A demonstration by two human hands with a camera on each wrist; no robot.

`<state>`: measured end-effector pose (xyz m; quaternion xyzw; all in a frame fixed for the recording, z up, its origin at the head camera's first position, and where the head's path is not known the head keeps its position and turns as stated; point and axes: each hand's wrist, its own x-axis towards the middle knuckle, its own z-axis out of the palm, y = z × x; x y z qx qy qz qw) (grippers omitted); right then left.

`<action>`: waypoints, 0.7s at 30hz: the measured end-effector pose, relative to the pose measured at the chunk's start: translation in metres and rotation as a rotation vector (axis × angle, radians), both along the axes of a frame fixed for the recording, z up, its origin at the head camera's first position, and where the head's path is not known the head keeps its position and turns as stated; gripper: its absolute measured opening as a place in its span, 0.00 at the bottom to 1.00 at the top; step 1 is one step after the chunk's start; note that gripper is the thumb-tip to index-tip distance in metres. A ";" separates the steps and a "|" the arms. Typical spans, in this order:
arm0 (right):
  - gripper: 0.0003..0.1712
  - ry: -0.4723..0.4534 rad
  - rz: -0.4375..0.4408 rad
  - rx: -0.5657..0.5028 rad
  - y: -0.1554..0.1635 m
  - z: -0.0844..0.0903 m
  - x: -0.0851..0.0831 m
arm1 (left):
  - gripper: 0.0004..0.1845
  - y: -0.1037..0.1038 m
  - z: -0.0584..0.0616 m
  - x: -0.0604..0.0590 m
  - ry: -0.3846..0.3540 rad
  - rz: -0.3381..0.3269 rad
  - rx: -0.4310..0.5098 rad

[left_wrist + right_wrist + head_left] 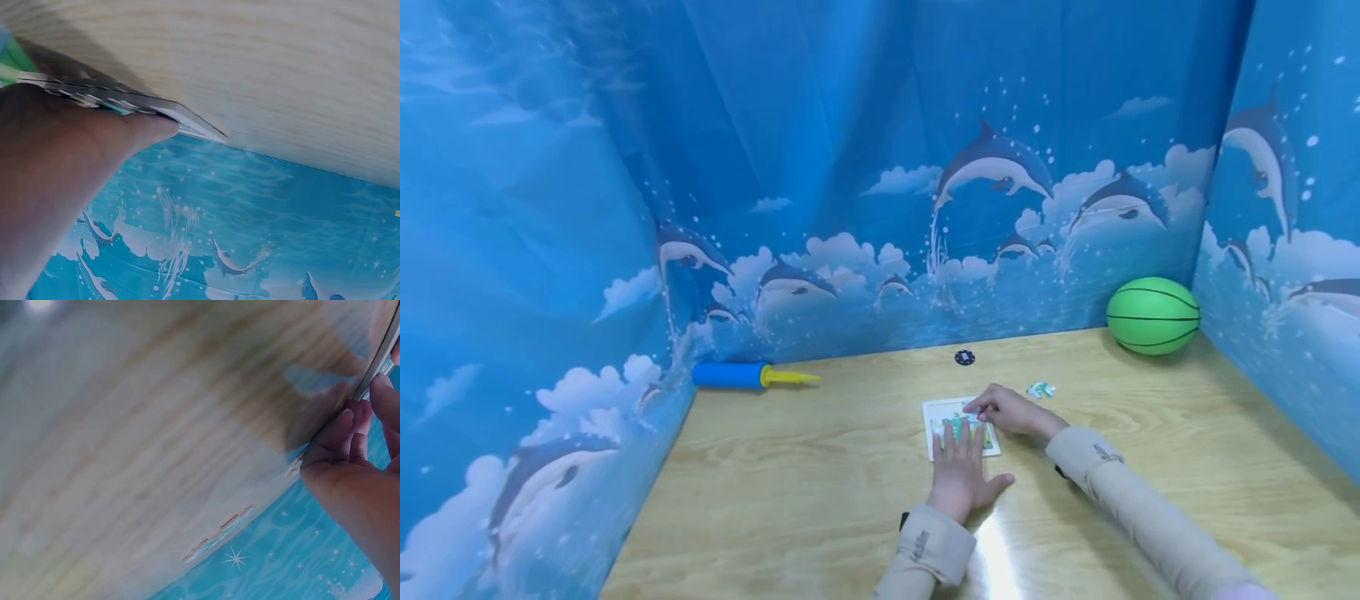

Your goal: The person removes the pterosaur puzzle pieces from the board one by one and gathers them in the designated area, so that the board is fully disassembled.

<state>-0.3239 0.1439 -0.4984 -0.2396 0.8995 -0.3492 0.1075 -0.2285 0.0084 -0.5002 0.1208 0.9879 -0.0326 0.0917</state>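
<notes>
A small white-framed jigsaw puzzle board (931, 410) with a green picture lies on the table. My left hand (958, 477) rests across its lower part, fingers straight and spread, thumb out to the right. In the left wrist view that hand (81, 140) lies along the board's edge (187, 119). With bent fingers my right hand (1011, 410) pinches at a small puzzle piece (981, 415) over the board's upper right; the fingers mostly hide it. The right wrist view has these fingertips (356, 412) right at the board's side. A loose puzzle piece (1041, 389) lies beyond the right hand.
On the wooden table (790, 492) a black round disc (965, 357) lies behind the board. A blue pump with a yellow nozzle (730, 375) is at the back left, a green ball (1153, 317) at the back right. A dolphin-print curtain (850, 167) encloses the table.
</notes>
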 end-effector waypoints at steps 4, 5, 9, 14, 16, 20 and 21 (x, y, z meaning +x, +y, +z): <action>0.15 -0.026 -0.018 -0.022 -0.001 0.000 0.001 | 0.45 0.000 0.000 -0.001 -0.016 0.004 -0.002; 0.15 -0.028 -0.023 -0.024 -0.001 0.000 0.001 | 0.45 0.000 0.000 -0.001 -0.019 0.005 0.000; 0.14 -0.014 -0.045 -0.016 0.000 -0.001 0.000 | 0.45 0.001 0.000 0.000 -0.017 0.001 -0.001; 0.14 0.007 -0.046 -0.016 0.000 -0.001 -0.001 | 0.45 0.001 0.002 0.000 -0.012 -0.003 -0.009; 0.15 0.016 -0.034 -0.015 0.001 -0.001 -0.002 | 0.45 0.001 0.002 0.000 -0.018 -0.003 -0.004; 0.24 0.040 -0.007 -0.027 0.002 -0.001 -0.003 | 0.45 0.002 0.003 -0.001 -0.045 0.002 0.014; 0.26 0.053 -0.001 -0.031 0.002 -0.001 -0.003 | 0.45 0.002 0.003 -0.002 -0.052 0.002 0.015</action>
